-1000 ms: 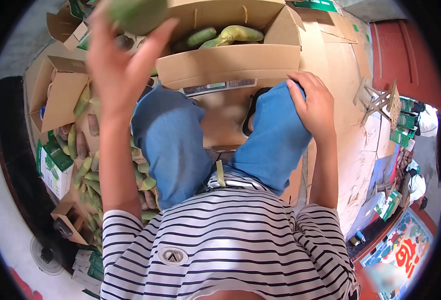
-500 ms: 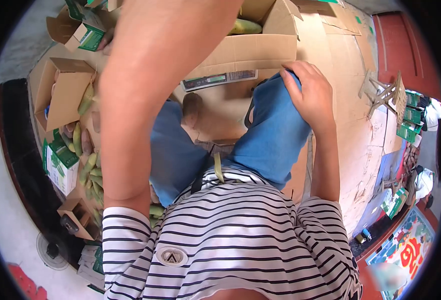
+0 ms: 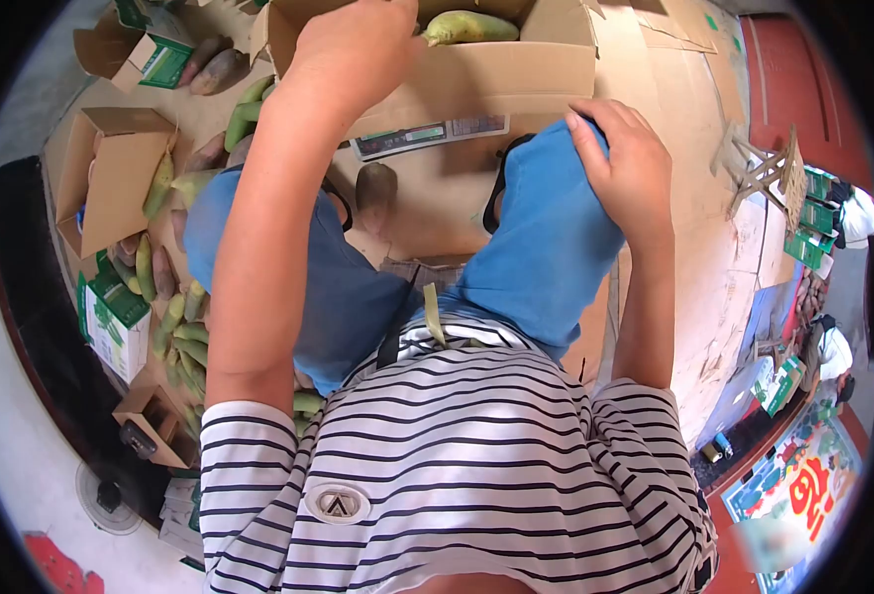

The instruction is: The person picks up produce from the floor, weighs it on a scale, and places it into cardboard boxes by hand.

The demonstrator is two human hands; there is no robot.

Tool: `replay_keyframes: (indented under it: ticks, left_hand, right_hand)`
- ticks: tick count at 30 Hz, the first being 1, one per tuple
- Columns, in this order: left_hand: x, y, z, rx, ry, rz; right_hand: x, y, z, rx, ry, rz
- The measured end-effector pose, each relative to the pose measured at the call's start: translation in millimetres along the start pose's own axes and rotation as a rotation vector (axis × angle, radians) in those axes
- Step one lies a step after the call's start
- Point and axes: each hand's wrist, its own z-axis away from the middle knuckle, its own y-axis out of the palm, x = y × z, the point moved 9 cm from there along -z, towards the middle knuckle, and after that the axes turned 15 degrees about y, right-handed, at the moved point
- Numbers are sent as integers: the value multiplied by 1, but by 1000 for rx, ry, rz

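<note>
In the head view my left hand [image 3: 358,54] is over the left part of an open cardboard box [image 3: 496,79]. Its fingertips are cut off by the top edge, so I cannot see whether they hold anything. Inside the box, right of that hand, lies a long green vegetable [image 3: 471,28], thick and tapered like a radish. My right hand [image 3: 627,158] rests on my right knee [image 3: 556,208], fingers stretched out and holding nothing. A scale [image 3: 427,137] with a digital display shows at the box's near side.
Green and reddish-purple long vegetables [image 3: 191,342] lie on the floor to the left. Beside them are an open carton [image 3: 130,193] and a green-white box [image 3: 115,322]. A brown rounded thing [image 3: 375,185] lies between my legs. A folding stool [image 3: 769,178] stands at the right.
My left arm, which covered much of the view, has dropped lower, and the hand now shows over the box. My left knee has swung out leftward. My right hand stays on the knee.
</note>
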Motion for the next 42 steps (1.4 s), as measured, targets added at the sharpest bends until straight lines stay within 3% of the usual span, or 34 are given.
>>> replay_keyframes:
  ticks: [18,33,37,42]
  left_hand:
    - [-5,15,2,101,31,31]
    - [-31,37,-14,151,135,16]
    - [-33,40,-15,127,158,10]
    - [-34,40,-15,141,148,10]
  right_hand:
    - [14,4,2,-85,-88,-18]
    - [33,-30,38,-561,-264,-242]
    - [39,-17,28,-432,-223,-213]
    - [40,-17,25,-435,-229,-223]
